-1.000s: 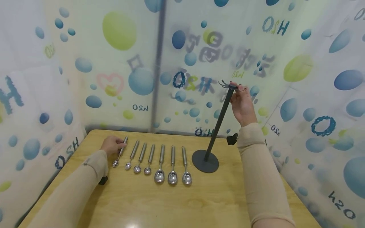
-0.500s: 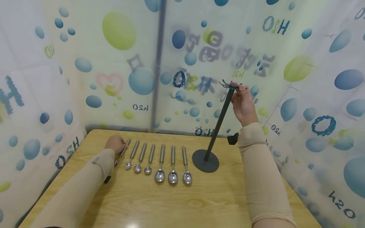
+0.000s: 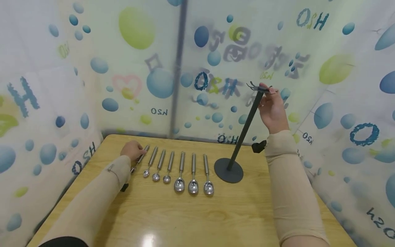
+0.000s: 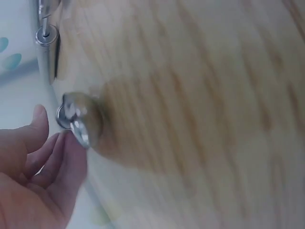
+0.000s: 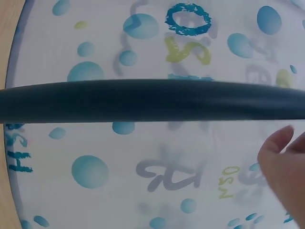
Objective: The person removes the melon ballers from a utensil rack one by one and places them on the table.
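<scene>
My left hand pinches the handle of the leftmost small metal scoop, which lies slanted on the table. In the left wrist view its shiny bowl faces the camera and mostly hides the handle, with the thumb and fingers close behind. To its right, several more scoops lie in a row: small ones such as this scoop, then three larger ones, including this large scoop. My right hand holds the hooked top of a dark stand. Across the right wrist view runs the stand's pole.
The stand's round base sits on the wooden table, right of the scoops. Patterned curtains enclose the table's back and both sides.
My left hand has shifted slightly right, and the leftmost scoop's handle now leans further toward its neighbour. My right hand stays at the stand's top. The head view has shifted a little.
</scene>
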Action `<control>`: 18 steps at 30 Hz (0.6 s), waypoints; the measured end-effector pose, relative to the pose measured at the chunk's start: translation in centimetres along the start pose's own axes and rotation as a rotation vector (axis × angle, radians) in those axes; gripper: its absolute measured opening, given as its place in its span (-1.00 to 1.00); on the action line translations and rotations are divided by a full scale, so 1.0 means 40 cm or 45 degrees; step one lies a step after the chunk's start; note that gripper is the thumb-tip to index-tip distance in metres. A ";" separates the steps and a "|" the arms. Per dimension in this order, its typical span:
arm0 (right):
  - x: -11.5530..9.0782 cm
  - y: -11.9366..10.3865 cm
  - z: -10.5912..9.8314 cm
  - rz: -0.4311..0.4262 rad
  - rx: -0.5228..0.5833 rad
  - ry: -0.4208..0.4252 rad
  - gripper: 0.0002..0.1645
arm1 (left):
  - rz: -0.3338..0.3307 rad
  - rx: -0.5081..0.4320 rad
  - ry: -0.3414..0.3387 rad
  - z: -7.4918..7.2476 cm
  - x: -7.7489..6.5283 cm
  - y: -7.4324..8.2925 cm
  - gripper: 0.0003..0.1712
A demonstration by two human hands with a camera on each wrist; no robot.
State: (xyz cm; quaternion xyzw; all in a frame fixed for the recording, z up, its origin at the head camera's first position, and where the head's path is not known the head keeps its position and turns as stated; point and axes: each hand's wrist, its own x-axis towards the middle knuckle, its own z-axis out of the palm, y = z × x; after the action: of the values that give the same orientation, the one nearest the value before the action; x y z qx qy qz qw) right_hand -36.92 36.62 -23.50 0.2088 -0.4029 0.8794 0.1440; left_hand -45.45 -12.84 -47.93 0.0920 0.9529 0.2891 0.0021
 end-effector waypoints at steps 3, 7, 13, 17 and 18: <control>-0.006 0.001 0.009 -0.041 -0.054 0.086 -0.90 | -0.015 0.028 0.021 -0.006 -0.008 -0.006 -0.54; -0.022 -0.002 0.032 -0.186 -0.207 0.297 -0.72 | -0.015 0.048 0.053 -0.020 -0.026 0.015 -0.51; -0.058 -0.009 0.052 -0.453 -0.697 0.677 -0.56 | 0.070 0.018 0.118 -0.020 -0.043 0.080 -0.46; -0.109 0.037 0.041 -0.962 -1.203 0.688 -0.65 | 0.175 0.052 0.134 -0.011 -0.063 0.116 -0.43; -0.125 0.054 0.036 -1.139 -1.316 0.654 -0.71 | 0.205 0.068 0.133 -0.008 -0.069 0.124 -0.43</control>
State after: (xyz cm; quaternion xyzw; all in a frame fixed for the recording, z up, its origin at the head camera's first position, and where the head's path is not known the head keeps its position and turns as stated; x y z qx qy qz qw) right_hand -33.10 33.70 -26.47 0.0458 -0.5962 0.4553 0.6596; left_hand -41.89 -9.45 -45.05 0.1532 0.9486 0.2671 -0.0734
